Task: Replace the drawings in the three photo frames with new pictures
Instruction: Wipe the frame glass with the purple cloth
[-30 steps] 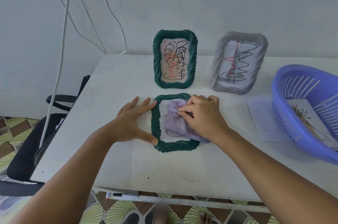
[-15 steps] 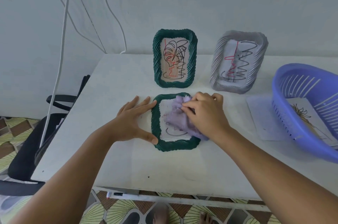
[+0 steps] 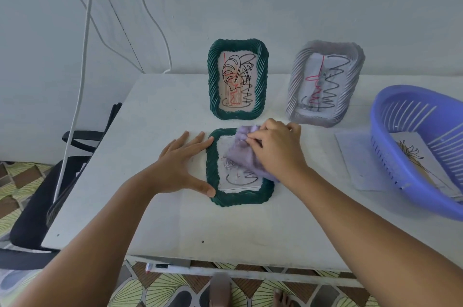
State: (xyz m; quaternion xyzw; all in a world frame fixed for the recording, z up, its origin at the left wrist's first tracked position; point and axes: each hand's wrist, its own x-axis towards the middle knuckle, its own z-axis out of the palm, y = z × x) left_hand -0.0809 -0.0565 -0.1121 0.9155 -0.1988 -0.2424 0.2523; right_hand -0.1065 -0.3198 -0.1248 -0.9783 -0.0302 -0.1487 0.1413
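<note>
Head view shows us the left hand (image 3: 181, 164) spread open against the flat green frame (image 3: 238, 197) on the bench (image 3: 155, 216), while right-hand fingers (image 3: 255, 140) pinch a purple cloth (image 3: 240, 156) on its glass.

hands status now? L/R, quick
Left hand: open, flat on the table, thumb and fingers against the flat green frame.
Right hand: closed on a purple cloth, pressing it on the frame's glass.

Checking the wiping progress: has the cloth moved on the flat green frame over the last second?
Yes. The cloth under the right hand has slid up toward the flat green frame's far edge.
</note>
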